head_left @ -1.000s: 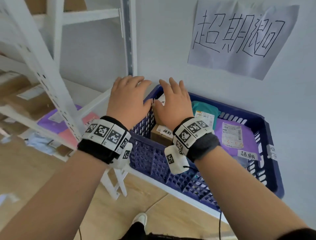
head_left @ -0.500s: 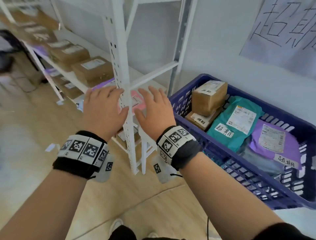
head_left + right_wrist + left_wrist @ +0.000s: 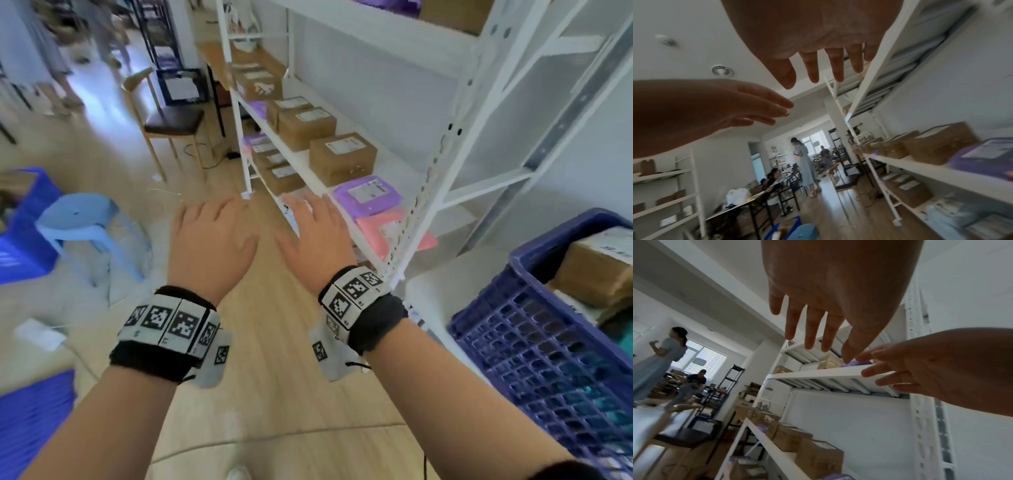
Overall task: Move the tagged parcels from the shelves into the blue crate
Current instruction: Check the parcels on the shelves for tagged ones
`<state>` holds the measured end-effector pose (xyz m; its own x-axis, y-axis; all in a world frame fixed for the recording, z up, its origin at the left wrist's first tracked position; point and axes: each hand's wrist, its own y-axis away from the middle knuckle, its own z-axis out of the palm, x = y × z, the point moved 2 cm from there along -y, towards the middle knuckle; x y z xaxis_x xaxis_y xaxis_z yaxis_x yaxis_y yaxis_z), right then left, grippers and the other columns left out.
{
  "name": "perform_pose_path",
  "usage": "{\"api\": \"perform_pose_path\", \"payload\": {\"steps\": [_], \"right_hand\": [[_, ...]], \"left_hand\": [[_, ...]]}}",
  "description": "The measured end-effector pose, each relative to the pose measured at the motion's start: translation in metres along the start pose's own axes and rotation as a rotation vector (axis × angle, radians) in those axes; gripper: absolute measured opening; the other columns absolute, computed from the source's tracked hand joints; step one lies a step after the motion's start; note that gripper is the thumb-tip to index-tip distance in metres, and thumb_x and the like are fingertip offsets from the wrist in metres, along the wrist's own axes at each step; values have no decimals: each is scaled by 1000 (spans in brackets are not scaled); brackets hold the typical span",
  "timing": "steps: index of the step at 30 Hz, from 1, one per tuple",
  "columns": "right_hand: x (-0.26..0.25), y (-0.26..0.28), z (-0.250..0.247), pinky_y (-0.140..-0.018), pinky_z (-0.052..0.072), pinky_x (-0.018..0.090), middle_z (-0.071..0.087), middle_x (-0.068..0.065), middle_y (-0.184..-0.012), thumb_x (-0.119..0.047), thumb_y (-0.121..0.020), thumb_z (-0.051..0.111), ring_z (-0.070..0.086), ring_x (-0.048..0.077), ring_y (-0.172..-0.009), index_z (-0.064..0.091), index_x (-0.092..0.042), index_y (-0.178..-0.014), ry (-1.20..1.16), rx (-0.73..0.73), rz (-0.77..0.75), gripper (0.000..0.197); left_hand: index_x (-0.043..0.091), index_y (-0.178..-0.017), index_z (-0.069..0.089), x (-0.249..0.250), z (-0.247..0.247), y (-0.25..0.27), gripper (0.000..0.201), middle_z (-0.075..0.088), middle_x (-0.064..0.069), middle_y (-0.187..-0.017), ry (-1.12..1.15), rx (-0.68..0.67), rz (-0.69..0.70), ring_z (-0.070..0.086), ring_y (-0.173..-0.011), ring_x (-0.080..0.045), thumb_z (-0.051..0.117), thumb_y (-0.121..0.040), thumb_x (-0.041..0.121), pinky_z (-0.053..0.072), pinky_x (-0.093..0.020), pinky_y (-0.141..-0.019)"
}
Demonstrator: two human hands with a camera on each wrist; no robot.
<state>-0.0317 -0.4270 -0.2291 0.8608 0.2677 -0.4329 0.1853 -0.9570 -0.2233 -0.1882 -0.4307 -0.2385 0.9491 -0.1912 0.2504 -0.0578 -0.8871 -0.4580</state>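
I am swinging away from the blue crate, which has slid from the middle of my view a second ago to the right edge now, so a drop looks finished and I am heading back for another parcel. Both hands are empty: the left hand and the right hand are hanging side by side with fingers spread wide and relaxed, holding nothing, out in the aisle left of the white shelving. Inside the crate I am seeing a brown box against the near wall. On the shelving's middle level, a purple mailer is lying flat with a pink mailer just beside it toward the crate, and a brown carton is sitting behind them. I cannot tell from here which of these carry a tag.
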Motion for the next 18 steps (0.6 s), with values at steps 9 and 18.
{"api": "perform_pose_path", "payload": {"steps": [9,18], "right_hand": [[-122,-65,75,-120,5,40,18,7,-159,-39,-97,45,6,28,-148,22,-25,-151,-27,-59,-101,60],[-171,-108,123,-119,12,45,20,8,-158,-42,-97,42,13,29,-147,21,-25,-151,40,-103,-125,61]], "left_hand": [[14,-124,59,-145,-47,-15,50,63,-12,-122,-88,62,-55,56,-112,-39,73,-79,27,32,-61,-106],[13,-128,57,-220,-55,-26,50,61,-11,-127,-75,49,-95,54,-116,-37,70,-82,30,29,-58,-110]]}}
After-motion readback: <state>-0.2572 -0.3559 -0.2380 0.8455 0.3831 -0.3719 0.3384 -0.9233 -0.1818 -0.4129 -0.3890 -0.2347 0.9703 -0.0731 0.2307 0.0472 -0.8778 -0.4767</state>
